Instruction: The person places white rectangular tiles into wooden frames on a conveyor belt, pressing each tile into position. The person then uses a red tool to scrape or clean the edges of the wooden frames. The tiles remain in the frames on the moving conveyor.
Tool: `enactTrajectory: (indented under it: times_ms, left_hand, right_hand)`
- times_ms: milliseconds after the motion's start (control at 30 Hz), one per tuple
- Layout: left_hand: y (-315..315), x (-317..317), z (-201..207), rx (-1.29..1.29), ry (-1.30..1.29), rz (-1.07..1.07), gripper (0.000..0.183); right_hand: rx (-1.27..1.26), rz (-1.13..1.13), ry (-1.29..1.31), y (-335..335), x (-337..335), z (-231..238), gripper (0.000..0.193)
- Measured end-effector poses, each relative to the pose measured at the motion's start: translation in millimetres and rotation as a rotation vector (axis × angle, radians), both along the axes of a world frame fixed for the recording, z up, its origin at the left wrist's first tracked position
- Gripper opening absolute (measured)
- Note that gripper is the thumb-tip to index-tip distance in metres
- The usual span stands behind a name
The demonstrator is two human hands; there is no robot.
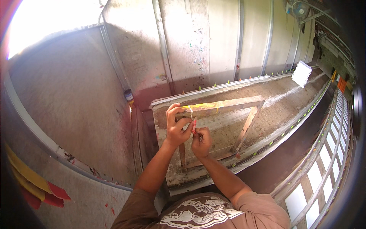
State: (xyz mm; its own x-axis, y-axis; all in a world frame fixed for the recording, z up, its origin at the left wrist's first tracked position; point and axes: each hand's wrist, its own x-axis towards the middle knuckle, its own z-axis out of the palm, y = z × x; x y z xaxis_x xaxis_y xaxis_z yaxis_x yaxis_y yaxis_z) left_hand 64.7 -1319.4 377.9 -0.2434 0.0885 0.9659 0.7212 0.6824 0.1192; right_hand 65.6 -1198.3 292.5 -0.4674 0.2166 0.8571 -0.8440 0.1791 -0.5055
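Gripped at its near corner by the left hand (177, 128) to steady it on the long table (282, 91): a wooden frame (244, 114), with a small red tool (194, 126) pinched in the right hand (201, 142) beside that corner.
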Motion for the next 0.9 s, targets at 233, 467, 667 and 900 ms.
enactTrajectory:
  times_ms: [233, 467, 667, 900]
  left_hand:
    - [-4, 1, -5, 0.056, 0.005, -0.073, 0.018]
    - [-9, -5, -11, 0.112, 0.045, -0.165, 0.014]
    - [-16, 3, 9, 0.081, -0.106, -0.262, 0.013]
    - [-39, 16, 50, -0.174, -0.325, -0.271, 0.012]
  right_hand:
    - [-0.675, 0.635, -0.317, 71, -4, 134, 0.014]
    - [-0.531, 0.717, -0.320, 91, -33, 151, 0.016]
    - [0.286, 0.406, -0.063, 78, -4, 116, 0.009]
    - [0.619, 0.050, 0.062, 92, -25, 123, 0.012]
